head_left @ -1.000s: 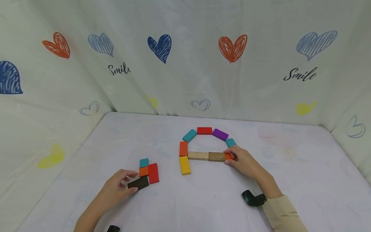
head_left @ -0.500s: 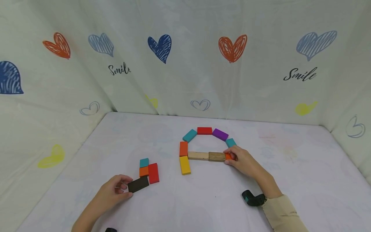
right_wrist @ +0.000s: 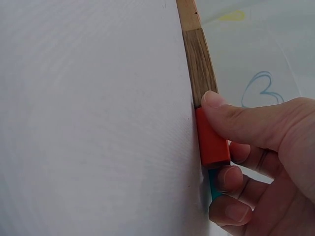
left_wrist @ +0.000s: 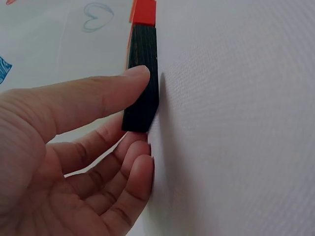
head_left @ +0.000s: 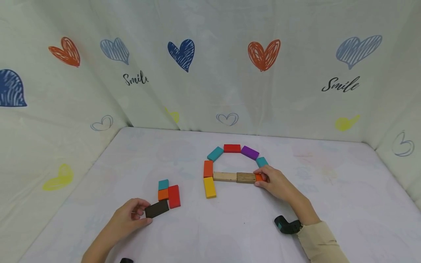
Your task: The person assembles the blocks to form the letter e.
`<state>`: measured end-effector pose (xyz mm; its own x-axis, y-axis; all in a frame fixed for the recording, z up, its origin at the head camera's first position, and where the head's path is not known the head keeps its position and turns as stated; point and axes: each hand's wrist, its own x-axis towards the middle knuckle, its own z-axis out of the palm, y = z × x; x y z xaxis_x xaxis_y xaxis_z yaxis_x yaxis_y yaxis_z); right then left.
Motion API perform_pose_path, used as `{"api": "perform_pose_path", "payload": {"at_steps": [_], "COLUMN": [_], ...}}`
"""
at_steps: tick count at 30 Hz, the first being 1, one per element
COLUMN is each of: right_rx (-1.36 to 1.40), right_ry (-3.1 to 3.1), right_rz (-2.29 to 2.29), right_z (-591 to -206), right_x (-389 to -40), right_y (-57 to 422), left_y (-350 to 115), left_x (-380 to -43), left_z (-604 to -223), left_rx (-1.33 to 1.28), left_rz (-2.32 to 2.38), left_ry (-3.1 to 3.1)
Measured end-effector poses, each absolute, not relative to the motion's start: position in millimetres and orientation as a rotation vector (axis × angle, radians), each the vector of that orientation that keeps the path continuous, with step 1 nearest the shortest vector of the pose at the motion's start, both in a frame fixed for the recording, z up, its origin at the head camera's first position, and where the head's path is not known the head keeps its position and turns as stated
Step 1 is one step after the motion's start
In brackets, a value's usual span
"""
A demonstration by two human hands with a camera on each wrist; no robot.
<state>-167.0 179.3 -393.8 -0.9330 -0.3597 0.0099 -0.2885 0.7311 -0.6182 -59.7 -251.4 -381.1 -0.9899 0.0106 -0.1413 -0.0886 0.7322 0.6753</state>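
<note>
My left hand (head_left: 126, 217) is at the left end of a black wooden block (head_left: 158, 208). In the left wrist view the thumb lies along one long side of that block and the index finger is behind it, pinching it. Touching its far end are a red block (head_left: 174, 196) and a small orange block (head_left: 163, 194), with a teal block (head_left: 163, 184) beyond. My right hand (head_left: 279, 183) pinches an orange-red block (right_wrist: 212, 140) between thumb and fingers, at the end of a brown wood-grain block (head_left: 246, 178). The fingers partly cover it in the head view.
Blocks form an arch: yellow (head_left: 209, 187), orange (head_left: 208, 168), teal (head_left: 215, 153), red (head_left: 232, 148), purple (head_left: 250, 152) and teal (head_left: 262, 162). A pale wooden block (head_left: 225, 176) joins the brown one across it. A black wrist device (head_left: 288, 225) is by the right forearm.
My left hand has drawn back a little to the left, its thumb sliding toward the black block's left end, then stayed still. The right hand and the arch have not moved.
</note>
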Motion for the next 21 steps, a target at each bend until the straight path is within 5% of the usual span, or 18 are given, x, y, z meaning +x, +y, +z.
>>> {"api": "perform_pose_path", "payload": {"at_steps": [21], "right_rx": [-0.521], "right_ry": [2.821], "right_rz": [-0.994], "right_z": [-394.9], "right_x": [-167.3], "right_y": [179.3], "left_y": [-236.5], "left_x": [-51.5], "left_z": [-378.0], "left_rx": [0.004], "left_rz": [1.035], "left_ry": [2.893]}}
